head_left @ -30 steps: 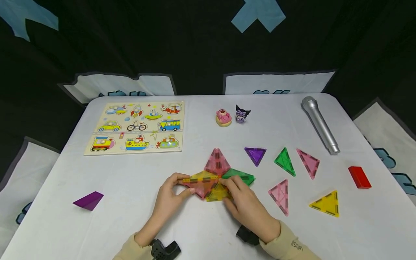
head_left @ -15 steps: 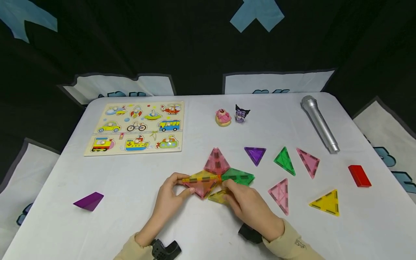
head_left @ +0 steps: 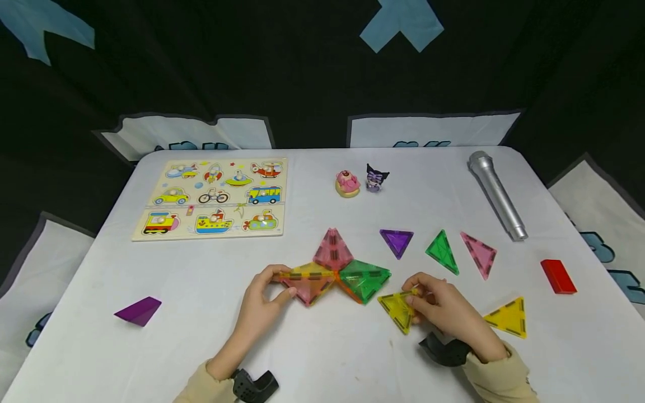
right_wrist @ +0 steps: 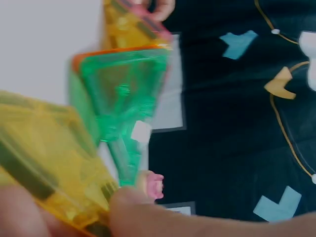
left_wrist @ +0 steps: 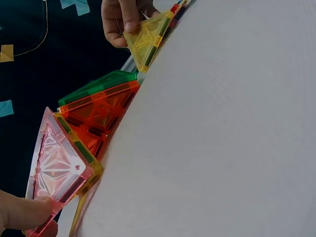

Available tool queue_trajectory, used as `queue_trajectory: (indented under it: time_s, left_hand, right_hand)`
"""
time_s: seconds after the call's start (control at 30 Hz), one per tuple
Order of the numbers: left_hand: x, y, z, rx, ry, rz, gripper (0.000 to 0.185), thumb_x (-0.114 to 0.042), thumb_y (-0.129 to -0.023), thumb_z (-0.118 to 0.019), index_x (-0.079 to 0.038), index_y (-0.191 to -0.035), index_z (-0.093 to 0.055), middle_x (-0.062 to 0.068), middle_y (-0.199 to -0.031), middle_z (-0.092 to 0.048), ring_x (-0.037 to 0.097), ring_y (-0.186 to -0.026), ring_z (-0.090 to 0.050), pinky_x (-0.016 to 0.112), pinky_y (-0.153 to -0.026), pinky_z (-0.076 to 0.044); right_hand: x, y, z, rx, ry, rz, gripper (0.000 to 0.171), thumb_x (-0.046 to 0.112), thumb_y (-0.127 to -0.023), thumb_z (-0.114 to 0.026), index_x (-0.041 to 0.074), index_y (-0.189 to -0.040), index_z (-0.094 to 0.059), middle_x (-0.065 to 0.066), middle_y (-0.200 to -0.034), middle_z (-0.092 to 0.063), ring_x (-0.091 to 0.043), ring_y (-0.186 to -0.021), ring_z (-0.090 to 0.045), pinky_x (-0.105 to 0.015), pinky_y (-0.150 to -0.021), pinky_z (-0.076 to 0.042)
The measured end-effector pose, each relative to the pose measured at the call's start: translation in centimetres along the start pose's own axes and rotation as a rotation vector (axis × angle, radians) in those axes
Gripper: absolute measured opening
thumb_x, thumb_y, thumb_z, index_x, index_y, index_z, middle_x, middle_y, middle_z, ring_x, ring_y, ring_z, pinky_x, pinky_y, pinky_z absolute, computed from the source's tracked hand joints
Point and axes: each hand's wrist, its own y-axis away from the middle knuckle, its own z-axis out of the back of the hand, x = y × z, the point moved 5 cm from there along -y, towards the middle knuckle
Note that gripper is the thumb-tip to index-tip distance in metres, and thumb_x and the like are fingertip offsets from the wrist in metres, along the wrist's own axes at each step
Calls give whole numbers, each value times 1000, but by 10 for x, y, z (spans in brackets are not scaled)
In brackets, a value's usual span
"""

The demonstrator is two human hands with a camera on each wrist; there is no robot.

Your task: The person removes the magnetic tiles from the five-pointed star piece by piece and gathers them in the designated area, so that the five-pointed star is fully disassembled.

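Several tiles are already sitting joined in a cluster (head_left: 335, 274) at table centre; the left hand (head_left: 262, 299) is pinching its 9 o'clock corner. The right hand (head_left: 443, 308) is gripping a yellow tile (head_left: 398, 309) just off at 4 o'clock, unattached. Five loose tiles are lying at 3 o'clock.

A white table (head_left: 176, 336) stands before a black backdrop (head_left: 252, 67) bearing pale blue shapes (head_left: 401, 22). White panels (head_left: 433, 130) with blue print lean behind and beside it.
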Motion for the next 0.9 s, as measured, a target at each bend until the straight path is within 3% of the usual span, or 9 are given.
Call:
queue_trajectory:
  time_s: [0.33,0.53,0.63,0.77,0.9]
  left_hand:
    - [1,1,0,7,-45,-13,32,-1,-72,-73,-10,-102,-63,5,-92,-58,20,-90,-49,39,-83,-34]
    - [1,1,-1,12,-63,-30,32,-2,-74,-72,-10,-103,-63,5,-94,-58,21,-91,-49,42,-84,-34]
    - [-1,2,-2,11,-96,-81,34,-5,-73,-74,-9,-104,-61,6,-98,-58,23,-94,-49,43,-85,-33]
    - [-4,4,-4,21,-157,-175,47,-17,-66,-81,-8,-106,-57,7,-107,-55,24,-99,-47,47,-86,-31]
    - [-4,6,-6,36,-195,-183,61,-25,-59,-85,-9,-109,-54,9,-111,-49,25,-103,-43,49,-88,-29]
  right_hand:
    - [-5,-1,-1,-121,312,-82,12,12,-83,-65,8,-92,-57,2,-68,-52,-12,-59,-45,-26,-53,-39]
    - [-5,1,3,-134,352,-57,11,10,-82,-65,7,-90,-57,3,-67,-52,-11,-60,-45,-27,-55,-39]
    - [-6,1,1,-140,356,-74,11,10,-83,-65,8,-90,-56,2,-66,-51,-12,-58,-44,-28,-54,-38]
    - [-7,1,0,-155,386,-123,12,11,-83,-64,8,-92,-58,1,-64,-49,-14,-57,-42,-29,-53,-37]
    - [-9,0,-1,-162,413,-148,13,13,-83,-65,7,-92,-58,1,-64,-49,-14,-57,-42,-29,-53,-37]
